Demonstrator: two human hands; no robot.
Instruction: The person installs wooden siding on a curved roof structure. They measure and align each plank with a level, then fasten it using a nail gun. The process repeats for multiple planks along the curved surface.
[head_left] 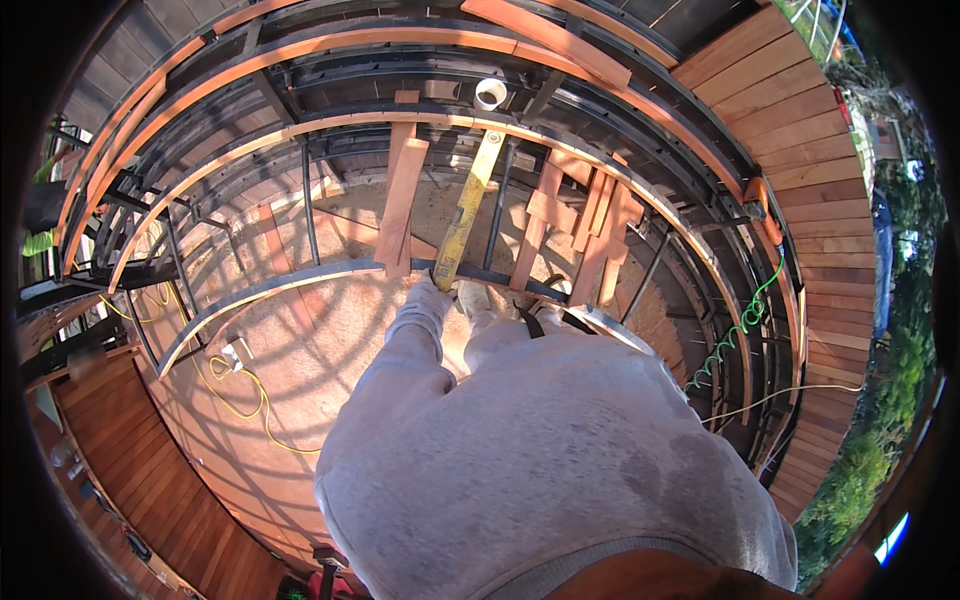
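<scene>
A long yellow spirit level (466, 210), scuffed and with dark marks, reaches away from me across the curved frame. Its far end lies at the middle curved rail (380, 121), close to a white pipe end (490, 94). My left hand (436, 284), at the end of a grey sleeve, is closed on the level's near end beside the nearest dark rail. The fingers are small and partly shaded. My right hand is out of sight, with my grey sweatshirt covering that side. Left of the level, reddish wooden boards (402, 205) lie across the rails.
More loose boards (595, 215) are stacked right of the level. An orange power tool (760, 205) sits by a coiled green hose (740, 325) at the right. A yellow cord (265, 400) snakes over the floor at left. Curved rails and uprights surround me.
</scene>
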